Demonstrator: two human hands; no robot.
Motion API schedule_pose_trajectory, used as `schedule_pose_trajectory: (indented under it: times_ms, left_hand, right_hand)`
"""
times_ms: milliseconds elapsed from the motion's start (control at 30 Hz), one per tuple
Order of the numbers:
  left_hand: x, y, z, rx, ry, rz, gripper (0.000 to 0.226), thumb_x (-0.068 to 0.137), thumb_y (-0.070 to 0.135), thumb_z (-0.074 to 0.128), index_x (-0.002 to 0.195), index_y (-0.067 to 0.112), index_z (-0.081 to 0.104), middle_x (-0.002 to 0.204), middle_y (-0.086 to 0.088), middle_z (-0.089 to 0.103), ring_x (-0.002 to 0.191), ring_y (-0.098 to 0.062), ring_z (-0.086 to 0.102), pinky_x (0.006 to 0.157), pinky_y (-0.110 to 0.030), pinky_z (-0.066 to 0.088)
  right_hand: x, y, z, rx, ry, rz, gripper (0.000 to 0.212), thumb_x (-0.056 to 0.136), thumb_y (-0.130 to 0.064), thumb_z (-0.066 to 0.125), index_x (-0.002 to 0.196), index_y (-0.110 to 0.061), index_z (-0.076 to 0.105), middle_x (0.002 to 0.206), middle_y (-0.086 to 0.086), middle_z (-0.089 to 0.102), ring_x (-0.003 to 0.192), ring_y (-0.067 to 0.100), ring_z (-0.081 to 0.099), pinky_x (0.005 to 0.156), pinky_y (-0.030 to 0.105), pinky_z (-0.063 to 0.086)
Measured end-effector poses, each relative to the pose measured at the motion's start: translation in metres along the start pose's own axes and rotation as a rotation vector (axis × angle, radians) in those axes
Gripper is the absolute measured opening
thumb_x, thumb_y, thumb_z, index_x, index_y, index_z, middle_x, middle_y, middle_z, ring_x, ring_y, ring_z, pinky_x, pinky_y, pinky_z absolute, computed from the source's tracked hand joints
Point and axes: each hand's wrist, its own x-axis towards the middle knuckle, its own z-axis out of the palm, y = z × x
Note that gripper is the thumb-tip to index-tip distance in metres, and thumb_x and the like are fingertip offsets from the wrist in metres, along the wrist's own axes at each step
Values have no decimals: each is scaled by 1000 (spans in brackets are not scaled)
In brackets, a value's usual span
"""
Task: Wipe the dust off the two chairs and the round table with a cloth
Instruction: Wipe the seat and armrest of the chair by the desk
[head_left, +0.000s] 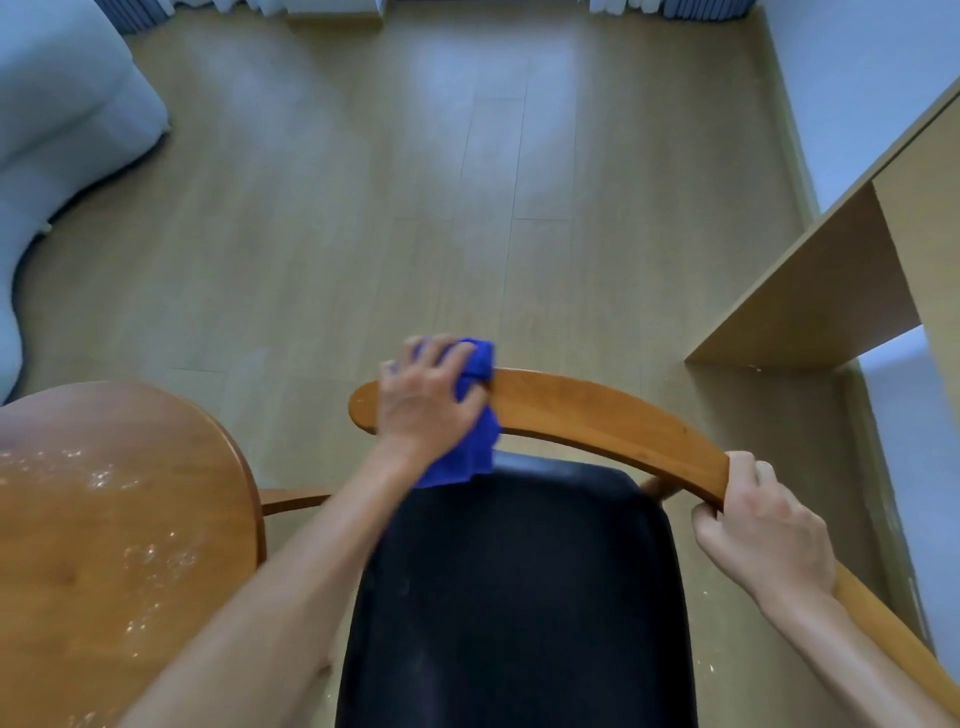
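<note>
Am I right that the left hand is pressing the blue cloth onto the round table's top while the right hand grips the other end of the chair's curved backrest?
Not quite: the head view shows the left hand pressing the blue cloth onto the chair's curved backrest, not the round table, which lies apart and dusty. The right hand does grip the backrest's other end.
</note>
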Motion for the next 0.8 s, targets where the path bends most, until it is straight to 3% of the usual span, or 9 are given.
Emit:
schedule_pose_trajectory:
  times_ms: [167, 267, 400, 500, 633, 733, 800]
  left_hand:
    - [-16, -60, -16, -160, 29, -406, 37, 80, 36, 43, 104, 20, 65, 118, 1, 63, 106, -29, 51, 90, -44, 43]
    - [-16, -55, -16, -167, 60, -473, 34, 81, 38, 39, 95, 18, 62, 113, 0, 64, 102, -30, 50, 88, -47, 43]
    - [0, 1, -4, 50, -7, -282, 38, 81, 38, 41, 102, 17, 65, 117, 0, 63, 113, -31, 48, 90, -47, 35]
    - [9, 82, 15, 91, -83, -49, 38, 78, 41, 40, 94, 19, 67, 106, 1, 65, 109, -33, 54, 86, -48, 39]
    - [-6, 171, 33, 73, -170, 270, 29, 78, 39, 48, 88, 18, 65, 100, 0, 65, 105, -34, 56, 83, -46, 39]
    - [-3, 152, 35, 4, -142, 441, 30, 80, 37, 50, 98, 18, 65, 110, -1, 64, 109, -33, 56, 83, -46, 43]
    - [2, 104, 27, 12, -116, 375, 35, 81, 37, 49, 107, 19, 65, 118, -1, 62, 114, -32, 54, 86, -47, 45]
  right_hand:
    - [0, -2, -2, -5, -12, 17, 32, 72, -17, 75, 90, -7, 50, 66, 4, 47, 45, 21, 49, 45, 28, 46]
    - [1, -3, -2, -22, -14, 37, 31, 72, -18, 73, 89, -8, 49, 66, 4, 47, 46, 21, 48, 44, 29, 46]
    - [1, -3, 1, -39, -24, 58, 30, 75, -22, 72, 91, -10, 50, 69, 4, 49, 50, 20, 50, 46, 29, 48]
    - [2, -2, 0, -51, -29, 58, 29, 75, -23, 70, 90, -10, 50, 70, 4, 49, 51, 21, 51, 46, 31, 49]
    - [1, -4, 3, -102, 16, 46, 30, 65, -19, 70, 85, -8, 51, 68, 6, 48, 50, 26, 50, 44, 27, 34]
    - [1, -3, 5, -164, 27, 32, 40, 69, -27, 71, 99, -6, 55, 75, 9, 52, 58, 28, 53, 49, 32, 40]
    - [-1, -3, 4, -174, 16, 30, 48, 72, -33, 71, 108, -6, 55, 82, 10, 56, 64, 27, 56, 54, 33, 43]
